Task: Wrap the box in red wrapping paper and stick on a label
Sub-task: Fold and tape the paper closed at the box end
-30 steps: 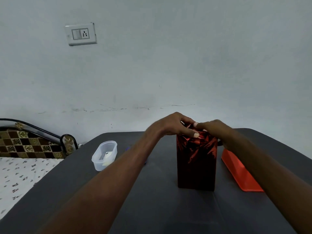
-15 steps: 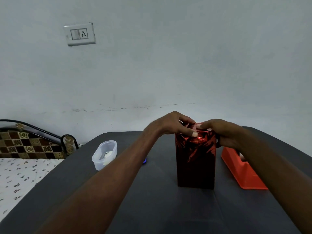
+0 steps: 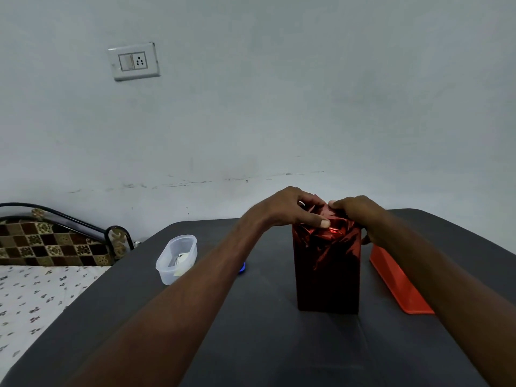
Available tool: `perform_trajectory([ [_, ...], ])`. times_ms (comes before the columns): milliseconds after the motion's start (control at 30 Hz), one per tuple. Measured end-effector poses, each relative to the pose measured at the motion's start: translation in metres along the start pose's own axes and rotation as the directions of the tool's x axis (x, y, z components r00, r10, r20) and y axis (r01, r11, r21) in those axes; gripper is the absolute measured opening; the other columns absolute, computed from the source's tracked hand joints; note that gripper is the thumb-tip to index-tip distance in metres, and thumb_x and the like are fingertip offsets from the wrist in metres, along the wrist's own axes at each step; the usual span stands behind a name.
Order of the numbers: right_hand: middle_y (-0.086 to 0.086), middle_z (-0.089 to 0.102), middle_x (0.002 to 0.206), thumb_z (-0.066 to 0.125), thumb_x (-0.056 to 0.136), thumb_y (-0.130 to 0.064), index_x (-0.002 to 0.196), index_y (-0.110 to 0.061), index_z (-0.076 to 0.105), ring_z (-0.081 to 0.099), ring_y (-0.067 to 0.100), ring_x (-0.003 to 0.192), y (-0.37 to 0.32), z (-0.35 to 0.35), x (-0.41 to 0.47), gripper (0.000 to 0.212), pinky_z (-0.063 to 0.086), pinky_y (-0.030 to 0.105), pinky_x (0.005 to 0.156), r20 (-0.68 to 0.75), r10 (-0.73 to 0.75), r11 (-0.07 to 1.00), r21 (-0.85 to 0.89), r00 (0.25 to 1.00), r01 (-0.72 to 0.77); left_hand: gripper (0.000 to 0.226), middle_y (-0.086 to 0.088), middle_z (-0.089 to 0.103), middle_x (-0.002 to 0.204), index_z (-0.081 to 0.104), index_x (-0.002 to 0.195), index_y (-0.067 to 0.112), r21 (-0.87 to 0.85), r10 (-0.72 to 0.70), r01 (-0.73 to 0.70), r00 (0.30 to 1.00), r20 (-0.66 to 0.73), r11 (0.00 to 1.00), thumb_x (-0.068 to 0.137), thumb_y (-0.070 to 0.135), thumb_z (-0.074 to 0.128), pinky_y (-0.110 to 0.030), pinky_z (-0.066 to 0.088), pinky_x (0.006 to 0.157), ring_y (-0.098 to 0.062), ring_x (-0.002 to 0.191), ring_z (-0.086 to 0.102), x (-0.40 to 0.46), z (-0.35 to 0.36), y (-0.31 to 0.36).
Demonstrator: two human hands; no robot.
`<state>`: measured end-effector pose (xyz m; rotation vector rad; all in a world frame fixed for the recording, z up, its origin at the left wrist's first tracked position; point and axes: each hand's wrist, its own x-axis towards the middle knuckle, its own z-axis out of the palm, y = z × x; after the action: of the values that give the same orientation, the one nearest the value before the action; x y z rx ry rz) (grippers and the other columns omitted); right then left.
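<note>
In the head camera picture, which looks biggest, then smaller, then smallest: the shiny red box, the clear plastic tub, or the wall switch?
1. Shiny red box, largest.
2. Clear plastic tub and wall switch look about alike; the switch is farther away, so I won't rank them.

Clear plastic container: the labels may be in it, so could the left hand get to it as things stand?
Probably yes: the clear plastic container stands open-topped, nothing between it and the left hand, though that hand now grips the red wrapping paper.

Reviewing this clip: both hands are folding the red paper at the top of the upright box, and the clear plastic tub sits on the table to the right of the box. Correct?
Not quite. The head view shows the clear plastic tub left of the box, not right; the rest holds: left hand and right hand work the red paper on top.
</note>
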<state>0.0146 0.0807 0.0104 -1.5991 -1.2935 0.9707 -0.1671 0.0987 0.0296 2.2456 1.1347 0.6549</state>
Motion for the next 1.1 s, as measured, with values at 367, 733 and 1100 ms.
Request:
perform_trajectory([
  [367, 0.011, 0.065, 0.091, 0.047, 0.1, -0.019, 0.094, -0.01, 0.066, 0.059, 0.022, 0.08, 0.012, -0.01, 0.005, 0.022, 0.047, 0.032, 0.067, -0.056, -0.092, 0.986, 0.132, 0.994, 0.099, 0.06, 0.014, 0.071, 0.105, 0.075, 0.097, 0.028, -0.01, 0.036, -0.039, 0.974, -0.222, 0.999, 0.082, 0.08, 0.049, -0.03, 0.045, 0.1, -0.004, 0.101, 0.063, -0.018, -0.008, 0.007],
  [733, -0.008, 0.074, 0.108, 0.045, 0.082, 0.021, 0.104, -0.021, 0.074, 0.065, 0.008, 0.111, 0.038, -0.03, -0.023, 0.056, 0.055, 0.037, 0.095, 0.062, -0.603, 0.789, -0.101, 0.795, 0.606, 0.076, 0.017, 0.062, 0.127, 0.063, 0.128, 0.04, 0.237, 0.171, -0.148, 0.982, -0.08, 0.96, 0.058, 0.051, 0.091, -0.023, 0.043, 0.101, 0.001, 0.12, 0.053, -0.038, 0.009, 0.01],
  [1100, -0.006, 0.074, 0.105, 0.063, 0.089, 0.0, 0.108, -0.028, 0.073, 0.067, 0.011, 0.107, 0.052, -0.033, -0.018, 0.035, 0.051, 0.041, 0.1, 0.109, -0.632, 0.771, -0.014, 0.767, 0.637, 0.002, 0.007, 0.07, 0.065, 0.079, 0.08, 0.018, 0.028, 0.151, -0.157, 0.87, -0.47, 0.987, 0.079, 0.018, 0.081, -0.014, 0.043, 0.058, 0.0, 0.059, 0.06, -0.019, 0.014, 0.024],
])
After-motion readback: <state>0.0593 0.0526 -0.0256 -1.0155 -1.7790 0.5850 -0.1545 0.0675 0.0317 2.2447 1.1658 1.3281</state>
